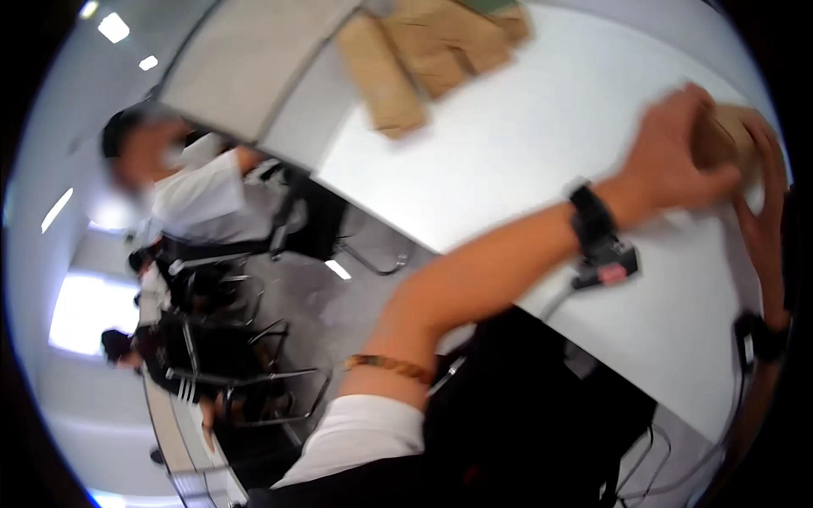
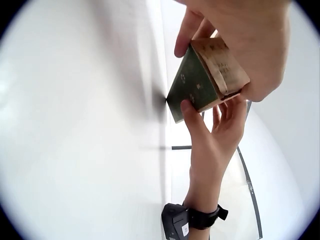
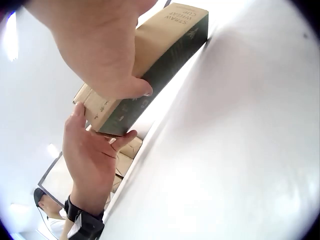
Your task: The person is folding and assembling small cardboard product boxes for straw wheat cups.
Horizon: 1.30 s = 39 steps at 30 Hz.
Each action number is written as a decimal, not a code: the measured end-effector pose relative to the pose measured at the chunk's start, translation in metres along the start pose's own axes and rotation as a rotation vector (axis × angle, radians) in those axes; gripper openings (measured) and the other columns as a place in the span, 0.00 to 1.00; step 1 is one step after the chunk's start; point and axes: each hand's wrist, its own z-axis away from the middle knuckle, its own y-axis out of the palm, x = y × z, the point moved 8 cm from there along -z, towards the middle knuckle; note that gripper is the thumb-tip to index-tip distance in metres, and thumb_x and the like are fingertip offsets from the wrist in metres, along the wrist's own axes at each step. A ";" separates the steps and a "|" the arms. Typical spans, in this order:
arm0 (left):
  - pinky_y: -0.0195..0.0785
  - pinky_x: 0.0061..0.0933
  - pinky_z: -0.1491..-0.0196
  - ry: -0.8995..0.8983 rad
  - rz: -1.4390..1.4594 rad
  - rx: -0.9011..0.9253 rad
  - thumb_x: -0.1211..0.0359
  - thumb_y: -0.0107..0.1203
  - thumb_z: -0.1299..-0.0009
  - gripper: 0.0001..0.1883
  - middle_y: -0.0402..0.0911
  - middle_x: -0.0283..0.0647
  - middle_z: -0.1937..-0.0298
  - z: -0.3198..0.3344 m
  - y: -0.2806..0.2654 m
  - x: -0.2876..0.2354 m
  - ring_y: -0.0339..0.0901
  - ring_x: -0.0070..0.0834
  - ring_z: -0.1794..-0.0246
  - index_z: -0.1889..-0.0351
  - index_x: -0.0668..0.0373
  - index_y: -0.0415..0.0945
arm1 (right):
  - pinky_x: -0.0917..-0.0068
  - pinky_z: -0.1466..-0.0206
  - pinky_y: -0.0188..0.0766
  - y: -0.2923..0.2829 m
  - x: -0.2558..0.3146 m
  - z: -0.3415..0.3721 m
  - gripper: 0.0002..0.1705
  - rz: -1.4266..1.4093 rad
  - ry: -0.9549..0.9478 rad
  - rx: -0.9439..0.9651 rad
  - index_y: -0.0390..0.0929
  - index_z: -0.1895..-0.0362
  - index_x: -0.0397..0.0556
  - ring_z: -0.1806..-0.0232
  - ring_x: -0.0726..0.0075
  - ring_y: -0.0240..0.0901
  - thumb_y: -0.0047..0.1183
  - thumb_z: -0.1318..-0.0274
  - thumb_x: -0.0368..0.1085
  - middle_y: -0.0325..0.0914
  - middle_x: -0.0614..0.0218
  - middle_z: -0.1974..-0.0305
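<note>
Both hands are on a long green and brown cardboard box (image 3: 165, 35), printed "STRAW WHEAT CUP", near the far right of the head view. My right hand (image 3: 100, 50) grips its side, the thumb flat on the green face. At the flap end, my left hand (image 3: 92, 155) holds the box between thumb and fingers. The left wrist view shows the box (image 2: 195, 85) tilted, its far corner close over the white tabletop, with the left hand (image 2: 250, 45) above and the right hand (image 2: 215, 145) below. In the head view the left hand (image 1: 669, 157) partly covers the box (image 1: 737, 140).
Several brown cardboard boxes (image 1: 432, 51) lie together at the far end of the white table (image 1: 508, 152). A seated person (image 1: 203, 186) is beyond the table edge, with chairs (image 1: 279, 372) and other people behind. A cable (image 1: 677, 487) hangs by the right arm.
</note>
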 end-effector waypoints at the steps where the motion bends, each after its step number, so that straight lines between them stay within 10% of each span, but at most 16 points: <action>1: 0.79 0.42 0.58 0.024 0.016 -0.015 0.56 0.75 0.53 0.35 0.82 0.52 0.59 -0.001 -0.001 0.002 0.83 0.45 0.63 0.52 0.67 0.74 | 0.55 0.20 0.57 0.002 0.002 -0.001 0.44 -0.057 -0.011 -0.015 0.63 0.25 0.52 0.25 0.49 0.61 0.66 0.45 0.32 0.65 0.57 0.28; 10: 0.85 0.28 0.52 -0.370 0.050 0.305 0.75 0.69 0.37 0.31 0.76 0.47 0.38 0.009 0.020 0.006 0.82 0.40 0.43 0.35 0.63 0.71 | 0.49 0.26 0.58 -0.006 0.018 0.009 0.40 -0.169 0.037 -0.114 0.66 0.37 0.43 0.33 0.37 0.61 0.58 0.61 0.20 0.64 0.47 0.37; 32: 0.81 0.33 0.52 -0.055 -0.198 0.133 0.63 0.69 0.45 0.35 0.85 0.55 0.51 0.010 0.024 -0.030 0.86 0.37 0.54 0.39 0.69 0.73 | 0.53 0.31 0.59 -0.012 0.040 0.002 0.38 -0.056 0.128 -0.129 0.69 0.38 0.46 0.37 0.41 0.65 0.64 0.57 0.25 0.69 0.51 0.40; 39: 0.77 0.23 0.52 -0.301 0.236 0.378 0.74 0.57 0.39 0.33 0.80 0.49 0.43 0.009 0.015 -0.002 0.79 0.29 0.47 0.31 0.68 0.69 | 0.54 0.29 0.58 -0.011 0.033 0.011 0.40 -0.061 0.111 -0.160 0.68 0.37 0.47 0.34 0.43 0.63 0.65 0.60 0.26 0.69 0.54 0.39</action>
